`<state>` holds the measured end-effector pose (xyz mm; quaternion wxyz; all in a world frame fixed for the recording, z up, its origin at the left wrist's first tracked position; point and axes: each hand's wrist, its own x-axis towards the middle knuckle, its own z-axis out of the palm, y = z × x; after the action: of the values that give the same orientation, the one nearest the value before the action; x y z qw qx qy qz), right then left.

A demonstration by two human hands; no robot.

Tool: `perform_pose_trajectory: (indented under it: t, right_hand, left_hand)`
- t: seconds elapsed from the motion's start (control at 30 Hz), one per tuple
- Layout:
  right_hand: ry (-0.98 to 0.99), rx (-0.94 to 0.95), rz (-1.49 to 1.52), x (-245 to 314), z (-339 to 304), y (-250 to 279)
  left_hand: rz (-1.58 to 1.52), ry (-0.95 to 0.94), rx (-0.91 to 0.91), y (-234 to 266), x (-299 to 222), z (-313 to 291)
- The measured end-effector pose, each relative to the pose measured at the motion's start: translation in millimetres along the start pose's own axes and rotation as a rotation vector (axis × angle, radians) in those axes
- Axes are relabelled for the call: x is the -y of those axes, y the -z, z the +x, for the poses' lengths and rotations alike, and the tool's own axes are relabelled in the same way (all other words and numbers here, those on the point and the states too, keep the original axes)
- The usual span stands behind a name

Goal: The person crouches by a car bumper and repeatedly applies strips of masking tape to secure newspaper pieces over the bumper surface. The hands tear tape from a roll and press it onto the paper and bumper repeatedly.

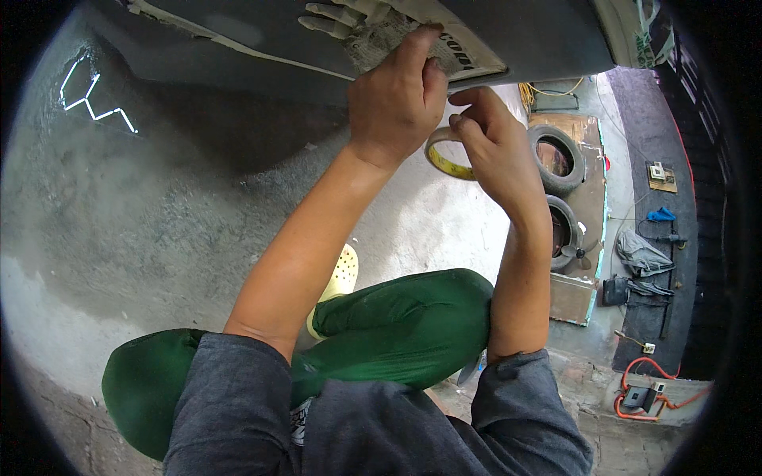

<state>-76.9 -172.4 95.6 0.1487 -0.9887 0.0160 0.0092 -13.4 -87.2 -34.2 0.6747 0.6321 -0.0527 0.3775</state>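
Note:
A sheet of printed paper with pale tape along its border lies on a dark grey vehicle panel at the top. My left hand is closed against the paper's lower edge, index finger and thumb close together on it. Its other fingertips are hidden. To its right, my right hand has its thumb and index finger bent towards each other, just below the panel's edge. A yellowish roll of masking tape sits against this hand's inner side, partly covered by the fingers.
Two tyres lie on a brown board at the right. Beyond them are a grey plastic bag and a box with orange cables. A pale tape strip runs along the panel. My knee is below my hands.

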Motion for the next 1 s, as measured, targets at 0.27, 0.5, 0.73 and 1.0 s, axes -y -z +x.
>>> perform_pose_trajectory:
  t: [0.27, 0.5, 0.73, 1.0]
  right_hand:
    - [0.064, 0.100, -0.009, 6, -4, 6]
    - [0.059, 0.223, -0.082, -6, -6, 12]
    - [0.105, 0.239, 0.061, -45, -17, 8]
    - [-0.002, 0.139, 0.491, -52, -12, 33]
  left_hand:
    - [0.135, -0.100, 0.138, 3, 4, 6]
    - [0.113, -0.018, 0.164, 2, -6, 7]
    - [0.119, 0.080, 0.454, 28, -10, 19]
    - [-0.587, 0.475, 0.611, 12, -19, -1]
